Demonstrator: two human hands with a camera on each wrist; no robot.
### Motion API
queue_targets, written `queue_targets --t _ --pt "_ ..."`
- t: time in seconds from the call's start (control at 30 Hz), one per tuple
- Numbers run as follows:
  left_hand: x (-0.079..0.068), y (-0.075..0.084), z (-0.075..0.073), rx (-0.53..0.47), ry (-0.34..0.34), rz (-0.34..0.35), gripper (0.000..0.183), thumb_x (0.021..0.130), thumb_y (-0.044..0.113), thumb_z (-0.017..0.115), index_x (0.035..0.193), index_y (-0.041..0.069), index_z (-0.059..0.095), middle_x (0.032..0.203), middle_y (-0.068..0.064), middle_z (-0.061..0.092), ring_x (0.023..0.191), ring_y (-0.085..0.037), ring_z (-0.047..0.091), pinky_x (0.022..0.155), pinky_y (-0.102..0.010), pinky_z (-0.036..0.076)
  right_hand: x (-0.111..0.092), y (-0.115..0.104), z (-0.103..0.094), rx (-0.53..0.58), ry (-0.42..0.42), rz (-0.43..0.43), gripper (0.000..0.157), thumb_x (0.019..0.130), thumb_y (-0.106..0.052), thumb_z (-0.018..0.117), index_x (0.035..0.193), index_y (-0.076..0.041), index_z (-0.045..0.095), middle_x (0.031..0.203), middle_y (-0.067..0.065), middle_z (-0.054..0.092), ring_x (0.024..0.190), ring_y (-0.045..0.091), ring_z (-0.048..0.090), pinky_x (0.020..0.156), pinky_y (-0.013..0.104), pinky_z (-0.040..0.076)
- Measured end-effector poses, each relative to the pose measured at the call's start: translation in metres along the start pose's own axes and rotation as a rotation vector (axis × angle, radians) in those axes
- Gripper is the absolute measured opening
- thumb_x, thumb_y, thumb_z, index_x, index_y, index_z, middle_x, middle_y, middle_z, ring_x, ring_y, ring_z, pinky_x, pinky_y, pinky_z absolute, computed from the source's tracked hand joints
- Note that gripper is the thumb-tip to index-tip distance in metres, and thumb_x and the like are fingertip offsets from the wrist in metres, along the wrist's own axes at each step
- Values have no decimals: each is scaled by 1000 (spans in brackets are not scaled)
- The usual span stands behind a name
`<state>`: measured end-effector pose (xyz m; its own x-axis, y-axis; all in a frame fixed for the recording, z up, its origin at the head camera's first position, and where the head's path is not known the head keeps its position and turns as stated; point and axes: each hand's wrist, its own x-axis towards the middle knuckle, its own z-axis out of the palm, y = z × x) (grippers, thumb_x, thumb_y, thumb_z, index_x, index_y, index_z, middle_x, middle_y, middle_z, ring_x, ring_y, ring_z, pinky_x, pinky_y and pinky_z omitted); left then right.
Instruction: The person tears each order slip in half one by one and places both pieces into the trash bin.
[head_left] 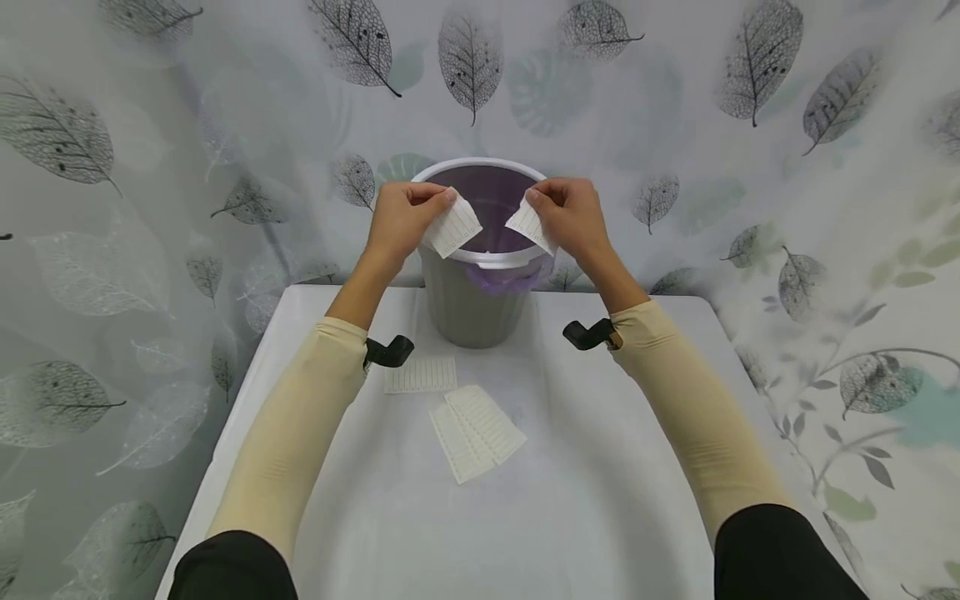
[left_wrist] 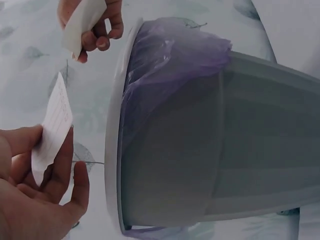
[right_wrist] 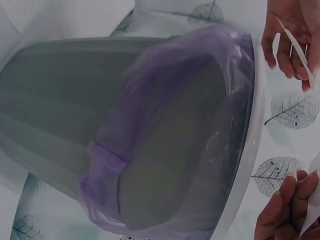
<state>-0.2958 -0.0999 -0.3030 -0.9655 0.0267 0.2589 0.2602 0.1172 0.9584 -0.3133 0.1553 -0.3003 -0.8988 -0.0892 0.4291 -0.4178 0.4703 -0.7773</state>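
Note:
Pinched between thumb and fingers of my left hand point(head_left: 401, 221) is a torn piece of lined paper point(head_left: 454, 227), tilted over the bin's left rim. My right hand point(head_left: 573, 218) pinches a second torn piece point(head_left: 528, 223) at the right side of the rim. The two pieces are apart, with the bin's opening between them. Under both hands stands a grey trash bin point(head_left: 472, 308) with a white rim and a purple bag point(right_wrist: 107, 157) folded over its edge. In the left wrist view the left hand's piece point(left_wrist: 57, 117) shows printed lines.
Lined paper sheets point(head_left: 487, 423) lie overlapping on the white table point(head_left: 480, 533), with another sheet point(head_left: 422, 375) just behind them near the bin's base. A leaf-patterned curtain point(head_left: 675, 100) hangs close behind the bin and along both sides.

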Motion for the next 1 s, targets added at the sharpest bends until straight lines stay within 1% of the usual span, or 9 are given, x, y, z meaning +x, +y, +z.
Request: queue_targets --t 0.13,0.23,0.37,0.47,0.57,0.73,0.87,1.0 --pt "19 1 6 43 -3 -70 29 98 24 77 115 2 79 113 -8 72 96 -17 62 78 -29 50 17 2 1 -21 13 50 19 101 -11 69 102 5 78 81 6 68 70 12 55 65 25 43" --pt "31 -1 10 73 10 -101 28 98 24 77 116 3 79 117 -7 70 98 -16 59 79 -28 49 27 4 3 -35 13 81 19 101 -12 69 102 5 78 82 4 67 72 12 54 66 25 42" --pt "42 -5 15 94 23 -137 28 98 22 76 116 1 79 118 -8 70 97 -15 59 79 -28 48 37 8 9 -40 4 125 21 101 -14 69 103 5 78 85 5 67 74 12 54 67 25 43" --pt "47 -7 19 100 29 -154 28 99 20 75 116 -1 78 116 -10 70 92 -15 59 76 -27 48 42 11 14 -58 5 144 21 101 -15 70 105 4 78 88 7 68 75 13 54 67 25 43" --pt "51 -7 22 111 27 -176 28 100 21 74 117 -1 78 116 -10 70 92 -15 60 76 -27 47 46 14 16 -73 3 163 21 101 -15 70 106 5 78 89 8 68 76 13 54 68 25 43" --pt "57 -8 22 131 20 -210 30 101 23 72 120 0 77 125 -9 67 104 -16 60 85 -28 48 52 19 16 -78 2 164 21 100 -13 71 105 7 76 87 8 68 74 11 54 69 24 42" --pt "59 -9 23 122 23 -228 30 102 22 71 122 0 76 129 -9 66 108 -17 59 89 -28 48 54 24 18 -83 -8 171 20 100 -13 70 102 7 74 85 7 67 73 13 54 68 24 42" --pt "59 -10 25 126 16 -223 31 103 20 69 126 -1 74 129 -12 66 106 -18 60 86 -26 48 54 27 20 -138 -39 168 20 101 -15 68 101 4 74 94 11 71 82 17 58 70 25 42"
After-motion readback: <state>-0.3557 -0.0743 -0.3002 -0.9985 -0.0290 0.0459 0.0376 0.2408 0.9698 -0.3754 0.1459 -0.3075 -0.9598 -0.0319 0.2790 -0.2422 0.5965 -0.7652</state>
